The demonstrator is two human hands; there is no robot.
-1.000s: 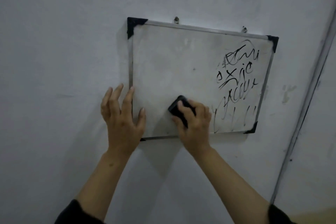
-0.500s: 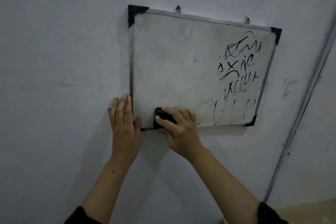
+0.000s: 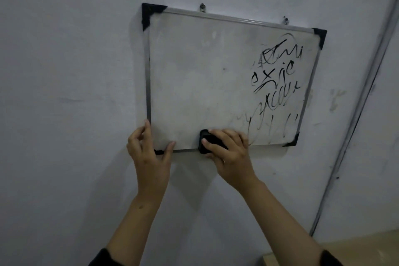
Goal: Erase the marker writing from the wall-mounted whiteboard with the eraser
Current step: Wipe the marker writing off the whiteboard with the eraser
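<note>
Gripping the black eraser [image 3: 207, 141] against the bottom edge of the whiteboard [image 3: 207, 84], the right hand [image 3: 232, 155] curls its fingers over it. The left hand [image 3: 149, 151] pinches the board's lower left corner, thumb on the surface. Black marker writing [image 3: 278, 84] fills the right side, with hanging hooks [image 3: 202, 7] above on the grey wall [image 3: 64, 71].

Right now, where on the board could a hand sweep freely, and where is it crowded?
The whiteboard is bare from its left frame to the marker writing, above both hands. The bottom edge is crowded: the left hand grips the lower-left corner, and the right hand presses the eraser beside it. The writing fills the right side.
</note>
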